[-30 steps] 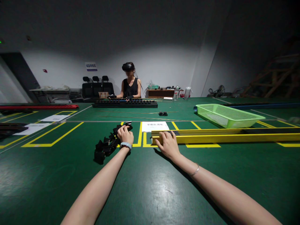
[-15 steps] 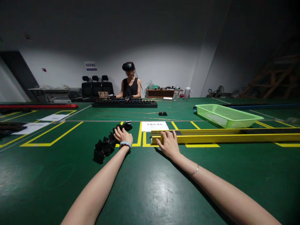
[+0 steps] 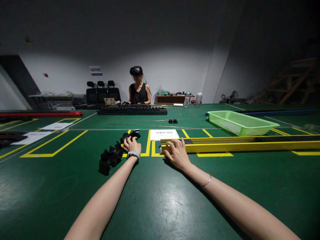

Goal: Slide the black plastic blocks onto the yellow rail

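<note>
On the green table, my left hand (image 3: 132,146) rests at the right side of a pile of black parts (image 3: 111,156), its fingers bent over them; whether it grips one is hidden. My right hand (image 3: 177,152) lies over the left end of a long yellow rail (image 3: 225,147), fingers apart on its near wall and channel. Inside the channel, just right of those fingers, sits a dark block (image 3: 188,141). Behind the rail's left end lies a white paper label (image 3: 164,134).
A green basket (image 3: 242,124) stands behind the rail. Farther back are two small black parts (image 3: 173,121), thin rods and a black rail assembly (image 3: 132,112), where a person in a headset sits. Red rails (image 3: 50,114) and papers (image 3: 56,126) lie left.
My right hand has shifted slightly left along the rail's end. The left hand stays by the black parts. Across the table, the person's hands have moved a little.
</note>
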{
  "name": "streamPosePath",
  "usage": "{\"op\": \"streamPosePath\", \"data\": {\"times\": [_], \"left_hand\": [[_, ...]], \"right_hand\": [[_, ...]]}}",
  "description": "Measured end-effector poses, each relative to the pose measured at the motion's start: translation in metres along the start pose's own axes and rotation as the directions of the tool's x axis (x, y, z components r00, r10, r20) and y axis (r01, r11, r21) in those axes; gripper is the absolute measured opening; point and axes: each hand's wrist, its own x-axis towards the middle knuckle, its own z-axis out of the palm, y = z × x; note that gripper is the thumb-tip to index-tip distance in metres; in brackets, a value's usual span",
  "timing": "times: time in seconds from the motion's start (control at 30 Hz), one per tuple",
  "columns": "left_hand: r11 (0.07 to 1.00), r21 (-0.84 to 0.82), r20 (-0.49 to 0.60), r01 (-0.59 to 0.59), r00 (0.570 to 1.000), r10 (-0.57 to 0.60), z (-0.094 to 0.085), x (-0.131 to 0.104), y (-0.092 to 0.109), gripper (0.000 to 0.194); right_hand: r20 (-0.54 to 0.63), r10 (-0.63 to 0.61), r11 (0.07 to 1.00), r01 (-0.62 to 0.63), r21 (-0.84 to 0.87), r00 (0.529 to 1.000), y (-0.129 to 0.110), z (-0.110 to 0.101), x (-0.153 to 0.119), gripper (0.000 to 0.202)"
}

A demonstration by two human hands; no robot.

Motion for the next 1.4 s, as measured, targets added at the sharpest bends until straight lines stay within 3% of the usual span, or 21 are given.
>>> {"op": "streamPosePath", "data": {"times": [0.27, 0.47, 0.63, 0.8, 0.9, 1.1, 1.27, 1.4], "left_hand": [[0.997, -0.017, 0.006, -0.071, 0.997, 0.071, 0.002, 0.003, -0.004, 0.022], [0.984, -0.081, -0.010, -0.158, 0.987, 0.157, 0.004, 0.005, -0.004, 0.034], [0.912, -0.239, -0.101, -0.332, 0.943, 0.317, -0.002, 0.002, 0.012, 0.053], [0.795, -0.463, -0.087, -0.392, 0.913, 0.400, -0.011, -0.009, 0.035, 0.062], [0.725, -0.597, -0.003, -0.344, 0.904, 0.426, -0.008, -0.017, 0.040, 0.066], [0.661, -0.744, 0.224, -0.102, 0.893, 0.389, 0.009, -0.021, 0.031, 0.060], [0.630, -0.776, 0.370, 0.045, 0.840, 0.396, 0.013, -0.016, 0.028, 0.057], [0.515, -0.824, 0.473, 0.236, 0.787, 0.396, 0.013, -0.014, 0.029, 0.064]], "right_hand": [[0.022, -0.028, 1.000, 0.028, 0.002, 0.999, 0.000, 0.000, 0.000, 0.035], [0.036, -0.033, 0.999, 0.032, 0.018, 0.999, 0.000, 0.000, 0.000, 0.036], [0.029, -0.066, 0.996, 0.064, 0.061, 0.997, -0.001, -0.004, 0.000, 0.034], [0.097, -0.247, 0.940, 0.215, 0.265, 0.964, -0.003, -0.008, -0.001, 0.025], [0.115, -0.316, 0.906, 0.263, 0.331, 0.942, -0.004, -0.008, -0.001, 0.026], [0.209, -0.353, 0.893, 0.261, 0.366, 0.912, -0.005, -0.011, -0.002, 0.021], [0.296, -0.330, 0.893, 0.195, 0.405, 0.897, -0.005, -0.010, -0.001, 0.017], [0.301, -0.331, 0.876, 0.173, 0.449, 0.894, -0.004, -0.007, -0.001, 0.016]]}}
